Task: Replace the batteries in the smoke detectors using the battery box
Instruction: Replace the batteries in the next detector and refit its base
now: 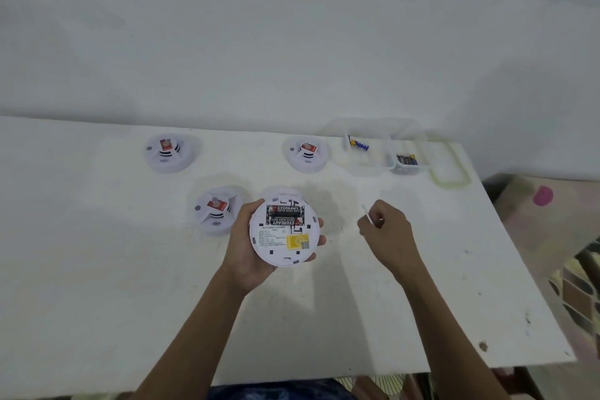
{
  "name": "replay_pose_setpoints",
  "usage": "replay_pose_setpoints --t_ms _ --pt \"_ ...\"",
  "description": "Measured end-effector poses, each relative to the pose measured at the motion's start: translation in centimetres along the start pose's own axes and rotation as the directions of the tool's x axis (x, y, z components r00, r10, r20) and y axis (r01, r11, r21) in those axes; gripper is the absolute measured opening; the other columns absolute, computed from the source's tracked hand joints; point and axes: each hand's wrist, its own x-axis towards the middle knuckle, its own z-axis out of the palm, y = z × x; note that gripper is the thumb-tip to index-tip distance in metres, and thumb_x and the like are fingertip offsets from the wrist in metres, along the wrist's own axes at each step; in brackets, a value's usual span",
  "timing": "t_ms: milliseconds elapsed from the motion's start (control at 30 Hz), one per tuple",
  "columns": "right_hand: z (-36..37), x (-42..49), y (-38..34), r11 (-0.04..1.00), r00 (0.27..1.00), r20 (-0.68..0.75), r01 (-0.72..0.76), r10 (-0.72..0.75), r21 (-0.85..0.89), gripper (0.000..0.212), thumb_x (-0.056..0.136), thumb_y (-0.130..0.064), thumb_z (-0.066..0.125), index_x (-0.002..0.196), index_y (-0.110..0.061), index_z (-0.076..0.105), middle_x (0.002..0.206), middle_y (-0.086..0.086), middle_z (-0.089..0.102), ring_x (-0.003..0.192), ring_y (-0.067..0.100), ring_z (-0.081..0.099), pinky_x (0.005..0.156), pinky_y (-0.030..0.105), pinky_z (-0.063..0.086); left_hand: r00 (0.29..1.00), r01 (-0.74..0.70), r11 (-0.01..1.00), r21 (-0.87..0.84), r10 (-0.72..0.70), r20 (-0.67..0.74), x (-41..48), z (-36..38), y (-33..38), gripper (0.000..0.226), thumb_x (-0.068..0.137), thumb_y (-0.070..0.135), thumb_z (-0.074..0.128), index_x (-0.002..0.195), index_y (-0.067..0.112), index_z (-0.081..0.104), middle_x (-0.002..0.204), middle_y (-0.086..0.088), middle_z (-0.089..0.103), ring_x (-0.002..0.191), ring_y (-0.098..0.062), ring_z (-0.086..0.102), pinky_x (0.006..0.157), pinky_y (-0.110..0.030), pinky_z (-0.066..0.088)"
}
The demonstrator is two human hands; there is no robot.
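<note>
Cradling the smoke detector (pixel 284 230) underside up, our left hand (pixel 246 250) wraps round it from the left and from below. The thumb lies along its left rim and the fingertips show past its right edge. The left forearm runs up to it from the bottom of the view. The detector's battery bay is uncovered, with two black batteries (pixel 285 217) side by side in it.

To the right of the detector, apart from it, our right hand (pixel 389 232) is held over the table (pixel 97 269). Its fingers are curled and pinch a thin white piece (pixel 368 217) that points up and left; we cannot tell what that piece is.

Just left of the held detector a second detector (pixel 216 209) rests on the table, near our left thumb. A white round part (pixel 282 193) shows just behind the held detector. Farther behind sit a far-left detector (pixel 168 153) and a far detector (pixel 306 153).

Behind and to the right, the clear battery box (pixel 373 162) stands open near the table's far edge, and its lid (pixel 449 169) is beside it. Wide stretches of table surface lie to the left of the held detector, nearer than it, and to its right out to the table's right edge.
</note>
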Motion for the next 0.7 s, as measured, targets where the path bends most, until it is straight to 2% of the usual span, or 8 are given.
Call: replay_pose_setpoints --t_ms 100,167,300,367,467,600,633,700 --pt "0.4 -1.0 -3.4 0.99 0.993 0.033 0.107 -0.111 0.091 0.039 0.079 -0.019 0.069 0.066 -0.018 0.032 0.062 -0.005 0.036 0.053 0.008 0.032 0.051 0.017 0.033 0.998 -0.018 1.0 0.009 0.019 -0.065 -0.4 -0.1 0.3 0.064 0.072 0.049 0.058 0.122 0.009 0.06 0.12 -0.024 0.06 0.106 -0.046 0.058 0.087 -0.048 0.049" --pt "0.8 -1.6 -5.3 0.978 0.985 0.079 0.143 -0.156 0.151 0.038 0.075 -0.023 0.074 0.071 -0.019 0.037 0.068 -0.004 0.042 0.057 0.011 0.037 0.052 0.02 0.038 0.992 -0.054 0.998 0.028 0.056 -0.112 -0.8 0.0 0.6 0.059 0.074 0.048 0.052 0.119 0.011 0.062 0.116 -0.023 0.062 0.103 -0.044 0.06 0.086 -0.049 0.049" --pt "1.9 -3.1 -8.5 0.95 0.948 0.16 0.241 -0.273 0.197 0.034 0.072 -0.028 0.079 0.08 -0.023 0.047 0.084 -0.005 0.051 0.072 0.011 0.05 0.056 0.016 0.042 0.958 -0.148 0.988 0.046 0.155 -0.24 -1.4 -0.3 0.8 0.053 0.09 0.038 0.029 0.085 0.018 0.078 0.092 -0.011 0.074 0.083 -0.026 0.071 0.075 -0.048 0.056" --pt "2.9 -3.8 -9.6 0.937 0.925 0.156 0.329 -0.345 0.121 0.033 0.073 -0.033 0.078 0.084 -0.023 0.049 0.088 -0.008 0.051 0.081 0.009 0.051 0.061 0.013 0.041 0.936 -0.196 0.978 0.068 0.208 -0.285 -1.5 -0.8 1.0 0.062 0.097 0.032 0.021 0.075 0.02 0.079 0.081 -0.007 0.075 0.074 -0.019 0.071 0.066 -0.034 0.06" --pt "4.9 -4.8 -10.5 0.882 0.89 0.078 0.456 -0.45 -0.114 0.035 0.074 -0.05 0.069 0.091 -0.026 0.05 0.091 -0.009 0.057 0.086 0.011 0.046 0.068 0.013 0.037 0.935 -0.209 0.974 0.09 0.226 -0.275 -1.7 -1.1 1.5 0.063 0.098 0.032 0.021 0.077 0.02 0.079 0.082 -0.006 0.075 0.075 -0.019 0.071 0.068 -0.031 0.058" --pt "7.9 -5.3 -11.2 0.822 0.855 -0.014 0.494 -0.518 -0.284 0.048 0.074 -0.062 0.054 0.104 -0.024 0.058 0.107 0.002 0.063 0.094 0.021 0.057 0.07 0.029 0.054 0.91 -0.282 0.948 0.145 0.313 -0.273 -2.1 -1.9 2.2 0.046 0.091 0.041 0.035 0.084 0.025 0.078 0.089 -0.004 0.075 0.083 -0.017 0.071 0.071 -0.03 0.058" --pt "8.4 -5.3 -11.3 0.812 0.85 -0.031 0.492 -0.526 -0.314 0.05 0.074 -0.063 0.055 0.103 -0.022 0.062 0.108 0.005 0.063 0.093 0.023 0.06 0.069 0.03 0.057 0.899 -0.303 0.937 0.173 0.342 -0.274 -2.3 -1.8 2.4 0.043 0.091 0.041 0.037 0.084 0.028 0.077 0.089 -0.002 0.074 0.083 -0.016 0.07 0.072 -0.029 0.058" --pt "9.4 -5.1 -11.3 0.783 0.837 -0.037 0.495 -0.547 -0.377 0.052 0.071 -0.06 0.069 0.102 -0.019 0.066 0.106 0.008 0.064 0.09 0.025 0.063 0.066 0.033 0.06 0.886 -0.324 0.93 0.17 0.362 -0.29 -2.3 -2.0 2.8 0.061 0.099 0.026 0.022 0.075 0.032 0.077 0.08 0.003 0.074 0.076 -0.011 0.07 0.067 -0.024 0.057"
